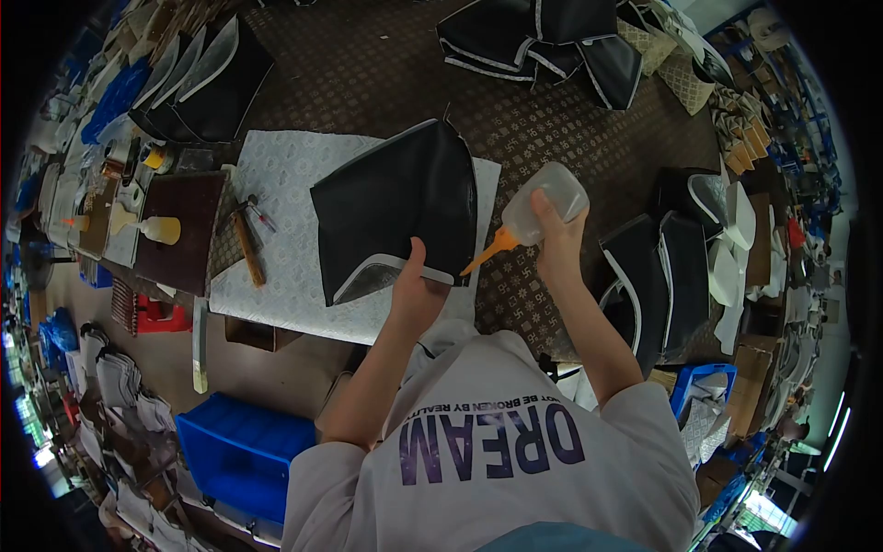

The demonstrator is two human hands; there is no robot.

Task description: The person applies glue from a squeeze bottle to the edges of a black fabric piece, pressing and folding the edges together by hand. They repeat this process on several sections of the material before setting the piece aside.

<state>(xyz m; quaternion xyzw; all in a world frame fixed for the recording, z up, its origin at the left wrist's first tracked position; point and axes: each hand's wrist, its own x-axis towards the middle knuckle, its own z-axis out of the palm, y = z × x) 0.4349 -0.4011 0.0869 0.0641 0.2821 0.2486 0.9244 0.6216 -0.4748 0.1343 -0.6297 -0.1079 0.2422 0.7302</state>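
My left hand pinches the near edge of a black curved leather piece with a white-trimmed corner, holding it on the white patterned mat. My right hand grips a clear squeeze bottle with an orange nozzle. The nozzle tip points down-left and sits right at the piece's near right edge, beside my left thumb.
A hammer lies on the mat's left edge, next to a dark board and another glue bottle. Stacks of black pieces lie at the top left, top and right. Blue bins stand on the floor.
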